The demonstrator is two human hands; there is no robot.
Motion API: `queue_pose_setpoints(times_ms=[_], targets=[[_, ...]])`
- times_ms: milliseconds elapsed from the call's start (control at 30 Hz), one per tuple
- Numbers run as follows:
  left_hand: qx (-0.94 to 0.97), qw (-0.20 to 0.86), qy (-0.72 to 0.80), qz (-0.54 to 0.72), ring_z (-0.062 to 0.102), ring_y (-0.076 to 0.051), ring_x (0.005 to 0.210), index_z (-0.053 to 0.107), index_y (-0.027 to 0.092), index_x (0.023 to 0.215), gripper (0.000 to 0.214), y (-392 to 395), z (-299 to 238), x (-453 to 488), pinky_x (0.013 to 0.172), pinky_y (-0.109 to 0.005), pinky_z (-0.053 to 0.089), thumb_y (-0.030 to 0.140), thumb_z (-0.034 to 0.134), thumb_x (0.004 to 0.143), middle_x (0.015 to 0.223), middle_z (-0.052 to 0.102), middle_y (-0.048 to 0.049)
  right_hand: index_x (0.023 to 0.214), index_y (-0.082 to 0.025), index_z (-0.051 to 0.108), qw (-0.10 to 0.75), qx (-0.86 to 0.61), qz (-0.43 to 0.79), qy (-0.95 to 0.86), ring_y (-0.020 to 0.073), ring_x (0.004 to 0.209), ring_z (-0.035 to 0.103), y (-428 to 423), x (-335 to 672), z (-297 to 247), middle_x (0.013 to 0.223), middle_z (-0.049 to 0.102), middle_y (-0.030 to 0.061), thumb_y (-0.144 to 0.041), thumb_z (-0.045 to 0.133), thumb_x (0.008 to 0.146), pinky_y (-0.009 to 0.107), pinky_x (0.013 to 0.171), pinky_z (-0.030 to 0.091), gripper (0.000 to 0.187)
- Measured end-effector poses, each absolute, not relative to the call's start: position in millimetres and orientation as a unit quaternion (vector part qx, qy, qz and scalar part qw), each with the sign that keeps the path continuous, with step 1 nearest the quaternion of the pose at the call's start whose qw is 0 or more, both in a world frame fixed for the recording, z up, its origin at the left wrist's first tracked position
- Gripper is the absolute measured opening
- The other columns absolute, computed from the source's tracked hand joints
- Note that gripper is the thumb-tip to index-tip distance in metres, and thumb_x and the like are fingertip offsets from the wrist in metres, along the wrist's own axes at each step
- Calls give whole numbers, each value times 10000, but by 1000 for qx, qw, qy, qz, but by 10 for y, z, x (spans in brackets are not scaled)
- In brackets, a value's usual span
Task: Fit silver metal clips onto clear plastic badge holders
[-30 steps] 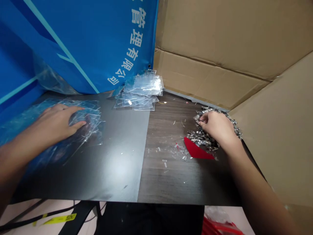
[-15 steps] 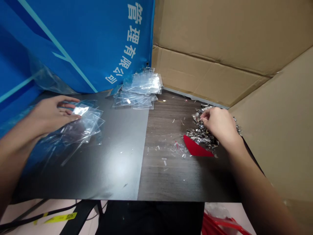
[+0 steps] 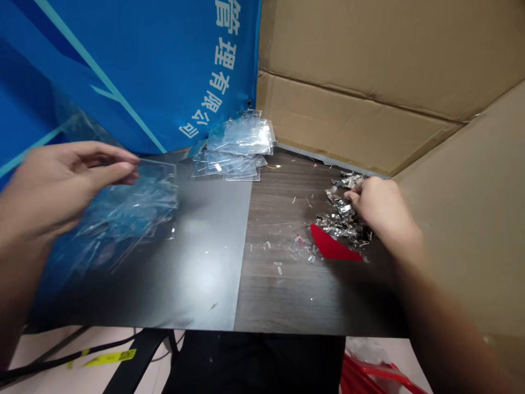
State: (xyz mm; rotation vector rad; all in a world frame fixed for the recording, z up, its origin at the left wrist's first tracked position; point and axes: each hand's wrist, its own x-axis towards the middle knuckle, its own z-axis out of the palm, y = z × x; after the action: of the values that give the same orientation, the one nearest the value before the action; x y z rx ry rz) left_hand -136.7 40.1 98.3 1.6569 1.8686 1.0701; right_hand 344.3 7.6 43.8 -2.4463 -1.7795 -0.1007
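Observation:
At the left, my left hand pinches the upper edge of a clear plastic sleeve, raised at a tilt above a loose heap of similar clear sleeves. On the right, my right hand reaches into a pile of small shiny metal clips, thumb and fingertips pressed together. Whatever lies between those fingertips is too hidden to make out. A red triangular piece lies against the near side of the clip pile.
A stack of clear sleeves leans at the back against a blue printed banner. Cardboard walls close off the back and right. Small clear bits are scattered on the dark table. Black cables run below its front edge.
My left hand has lifted from the sleeve heap and now pinches one sleeve, tilted up. My right hand stays at the clip pile, shifted slightly right, fingers still pressed together.

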Motion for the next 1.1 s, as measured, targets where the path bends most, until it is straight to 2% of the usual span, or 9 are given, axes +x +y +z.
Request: queue_pose_setpoints(times_ms=[133,267,367,500,567,633,733,933,1100], targets=[[584,416,505,480,750,-208,861,705,134,920,26,279,881,-745,863,-357,574,139,730,914,880,776,-66,1110,-125,875,61,-824,-56,-560,358,825,711,14,3337,564,892,765,236,-321,591,1066,477,762,504,348],[489,670,364,423,632,-151,694,625,178,1015,154,215,542,-191,698,-287,520,148,740,919,785,664,-18,1093,-130,874,92,-821,-86,-557,299,690,631,-53,3279,620,782,716,200,-350,518,1081,439,683,449,419],[390,768,330,386,484,-97,624,628,171,1101,236,157,338,30,631,-231,417,179,765,909,760,527,27,1006,-150,862,164,-781,-116,-592,291,684,597,-79,3266,608,748,701,191,-347,496,1081,445,689,422,423],[352,806,309,361,473,-105,715,687,119,1248,499,88,205,31,644,-245,408,184,874,790,893,535,-8,1047,-174,853,265,-704,-116,-649,323,843,666,-76,3148,569,864,764,169,-349,512,1088,464,830,469,386],[362,812,286,357,493,-112,777,658,164,1376,705,69,154,-27,696,-255,441,132,915,720,972,552,-14,1103,-196,861,315,-659,-68,-680,296,856,680,-85,3017,529,828,771,113,-354,557,1077,434,862,484,344],[387,811,260,353,486,-106,791,573,260,1499,900,57,107,-72,730,-262,465,94,943,695,1005,540,4,1128,-214,868,342,-615,29,-710,247,772,662,-117,2848,471,726,732,49,-359,588,1072,381,808,485,321],[436,799,242,336,445,-88,769,445,372,1581,1062,38,70,-90,714,-253,469,63,955,703,1021,490,29,1130,-205,867,320,-544,249,-735,175,605,558,-204,2573,372,649,647,-10,-393,584,1094,315,656,426,342],[495,763,247,335,423,-86,771,445,332,1446,918,10,101,-74,698,-223,472,62,908,701,993,428,42,1229,-196,803,254,-441,471,-721,153,699,532,-383,2278,308,768,608,-17,-355,531,1134,287,698,426,329],[533,707,272,376,515,-106,865,489,311,1375,752,-5,99,-99,739,-231,508,65,797,735,1172,498,-19,1299,-161,735,242,-391,645,-611,140,722,500,-428,2306,292,812,520,-26,-357,501,1155,289,702,440,338]])
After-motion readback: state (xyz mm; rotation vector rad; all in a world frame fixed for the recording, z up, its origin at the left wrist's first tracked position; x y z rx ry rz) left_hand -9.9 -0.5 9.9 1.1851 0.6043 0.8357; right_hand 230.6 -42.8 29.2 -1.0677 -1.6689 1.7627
